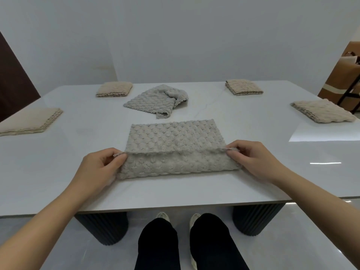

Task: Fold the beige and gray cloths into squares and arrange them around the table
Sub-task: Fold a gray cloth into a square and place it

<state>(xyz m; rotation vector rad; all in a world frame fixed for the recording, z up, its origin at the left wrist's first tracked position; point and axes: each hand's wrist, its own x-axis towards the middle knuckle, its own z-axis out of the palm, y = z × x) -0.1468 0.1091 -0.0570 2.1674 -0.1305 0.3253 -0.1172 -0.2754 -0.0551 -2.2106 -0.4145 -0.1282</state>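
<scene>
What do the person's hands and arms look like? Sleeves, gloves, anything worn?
No gloves, rings, watch or wristband show on the left hand or right hand. The left forearm and right forearm are uncovered to the frame edge, so no sleeve is in view. No markings or cables.

Beige cloth at left cut by frame edge; cardboard box cropped right.

White wall, glossy pale floor, white table on 2 dark ribbed legs, brown panel left
</scene>
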